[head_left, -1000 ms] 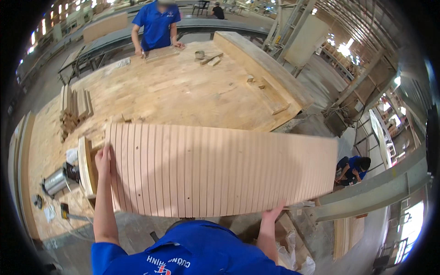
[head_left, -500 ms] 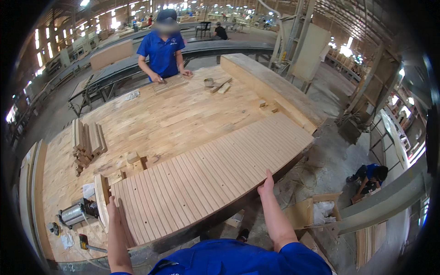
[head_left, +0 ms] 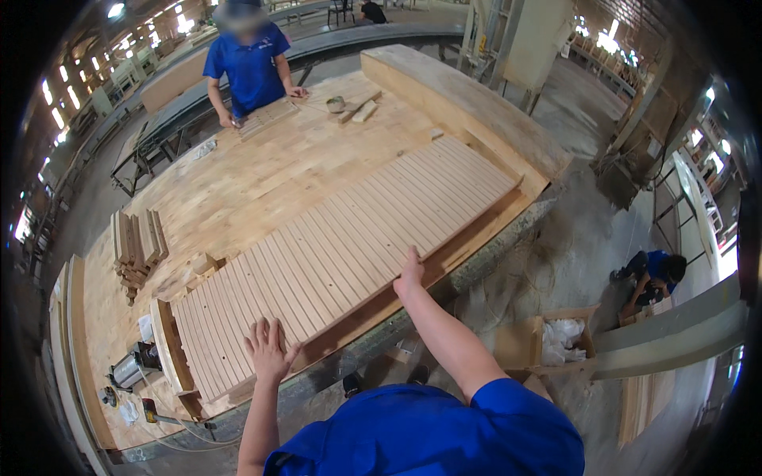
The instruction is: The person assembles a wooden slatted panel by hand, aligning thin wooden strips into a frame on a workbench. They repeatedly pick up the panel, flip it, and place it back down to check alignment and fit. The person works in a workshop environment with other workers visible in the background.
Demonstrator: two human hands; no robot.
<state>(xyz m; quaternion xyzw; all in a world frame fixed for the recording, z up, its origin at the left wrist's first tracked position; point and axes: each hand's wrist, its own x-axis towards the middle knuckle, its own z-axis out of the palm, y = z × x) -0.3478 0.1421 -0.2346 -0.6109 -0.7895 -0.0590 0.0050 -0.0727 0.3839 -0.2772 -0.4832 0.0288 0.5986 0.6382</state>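
and here's the grooved panel [head_left: 341, 250], stretched over the workbench [head_left: 254, 178] from eight o'clock to two, its end beside the curved wooden block [head_left: 167, 349], seemingly a stop. left hand [head_left: 271, 354] at seven, fingers spread on top, apparently steadying; right hand [head_left: 409, 276] at five meets the near edge, grip hidden, can't tell.
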